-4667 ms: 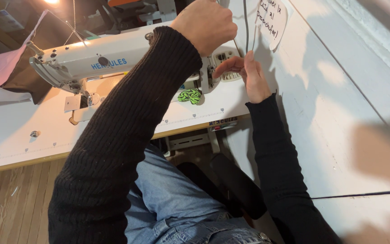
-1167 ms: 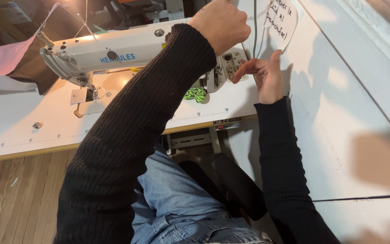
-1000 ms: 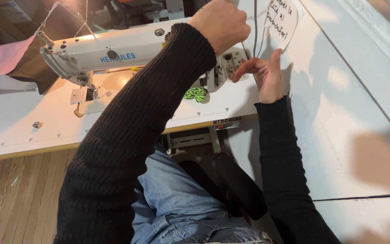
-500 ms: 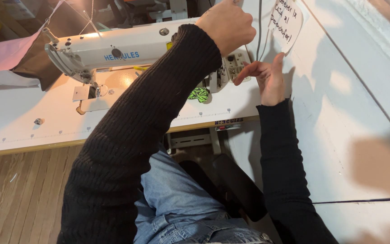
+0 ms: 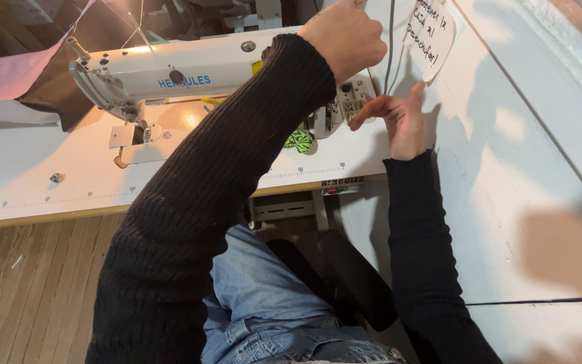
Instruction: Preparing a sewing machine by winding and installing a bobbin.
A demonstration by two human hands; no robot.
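While the left hand (image 5: pixel 345 37) stays out of clear view, fisted above a white sewing machine (image 5: pixel 190 74), its hold is unclear. At four o'clock, the open right hand (image 5: pixel 399 121) fingers the control panel (image 5: pixel 351 104).

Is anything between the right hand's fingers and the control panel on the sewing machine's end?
Nothing visible. The right hand has its fingertips at the control panel on the sewing machine. The left hand is raised above, near the hanging cables.
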